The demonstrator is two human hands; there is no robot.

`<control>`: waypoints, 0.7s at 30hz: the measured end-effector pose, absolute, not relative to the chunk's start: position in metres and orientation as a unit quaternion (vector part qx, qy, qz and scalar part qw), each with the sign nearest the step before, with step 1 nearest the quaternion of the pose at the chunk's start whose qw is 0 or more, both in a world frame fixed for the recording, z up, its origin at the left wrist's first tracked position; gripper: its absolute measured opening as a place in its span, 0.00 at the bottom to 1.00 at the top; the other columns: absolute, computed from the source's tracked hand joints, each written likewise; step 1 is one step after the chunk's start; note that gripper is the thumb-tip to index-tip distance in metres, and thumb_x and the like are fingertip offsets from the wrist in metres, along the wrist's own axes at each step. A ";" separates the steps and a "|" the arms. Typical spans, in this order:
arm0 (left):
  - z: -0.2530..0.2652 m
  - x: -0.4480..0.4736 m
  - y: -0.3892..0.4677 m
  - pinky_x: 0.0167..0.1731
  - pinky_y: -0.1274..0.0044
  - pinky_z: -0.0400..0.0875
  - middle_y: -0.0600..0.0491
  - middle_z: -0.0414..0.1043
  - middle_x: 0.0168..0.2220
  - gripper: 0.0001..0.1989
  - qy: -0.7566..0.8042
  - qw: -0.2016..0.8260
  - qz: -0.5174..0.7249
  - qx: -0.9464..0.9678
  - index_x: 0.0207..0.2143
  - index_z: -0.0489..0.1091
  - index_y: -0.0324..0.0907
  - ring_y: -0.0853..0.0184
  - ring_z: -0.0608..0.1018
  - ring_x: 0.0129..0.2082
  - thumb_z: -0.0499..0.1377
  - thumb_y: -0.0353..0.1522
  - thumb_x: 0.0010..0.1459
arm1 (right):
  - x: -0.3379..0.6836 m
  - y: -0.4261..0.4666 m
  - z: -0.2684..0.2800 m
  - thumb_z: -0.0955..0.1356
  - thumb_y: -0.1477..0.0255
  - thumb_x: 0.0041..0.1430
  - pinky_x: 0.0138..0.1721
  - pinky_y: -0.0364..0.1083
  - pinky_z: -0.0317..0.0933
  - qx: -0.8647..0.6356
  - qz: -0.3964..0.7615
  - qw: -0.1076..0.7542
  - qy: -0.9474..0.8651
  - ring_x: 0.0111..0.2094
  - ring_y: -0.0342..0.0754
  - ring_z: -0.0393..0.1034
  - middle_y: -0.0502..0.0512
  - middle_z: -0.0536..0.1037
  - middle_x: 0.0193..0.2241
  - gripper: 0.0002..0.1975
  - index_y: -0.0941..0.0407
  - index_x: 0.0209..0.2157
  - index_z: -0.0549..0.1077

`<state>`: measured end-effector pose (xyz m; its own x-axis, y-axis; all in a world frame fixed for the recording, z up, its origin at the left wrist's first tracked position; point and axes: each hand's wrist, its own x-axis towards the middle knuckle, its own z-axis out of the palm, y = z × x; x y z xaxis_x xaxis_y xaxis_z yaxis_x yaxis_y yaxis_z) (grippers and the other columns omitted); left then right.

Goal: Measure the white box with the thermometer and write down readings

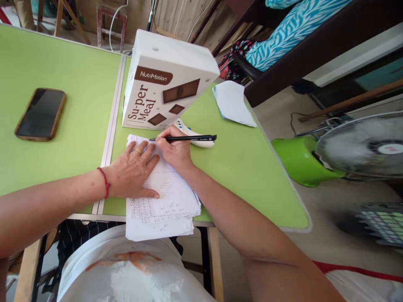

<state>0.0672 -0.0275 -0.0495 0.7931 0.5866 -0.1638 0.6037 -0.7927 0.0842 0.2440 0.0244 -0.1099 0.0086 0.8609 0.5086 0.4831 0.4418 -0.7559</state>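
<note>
Right hand (174,151) closed around a black pen (185,138), tip touching the far end of a stack of printed papers (166,201). Left hand (134,170) open, flat on that stack, at the green worktop's (245,167) near edge. Just beyond: white remote (197,140), NutriMotion box (166,79). Far left: smartphone (40,113).

Black pen (189,138) over printed papers (163,197)
</note>
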 end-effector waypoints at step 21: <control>-0.049 0.066 -0.028 0.68 0.49 0.50 0.24 0.50 0.71 0.49 0.312 0.067 -0.056 0.946 0.68 0.56 0.25 0.34 0.54 0.71 0.58 0.57 0.62 | 0.244 0.023 -0.107 0.66 0.77 0.51 0.30 0.46 0.61 -0.506 0.183 0.518 -0.665 0.25 0.44 0.61 0.44 0.67 0.20 0.08 0.51 0.23 0.64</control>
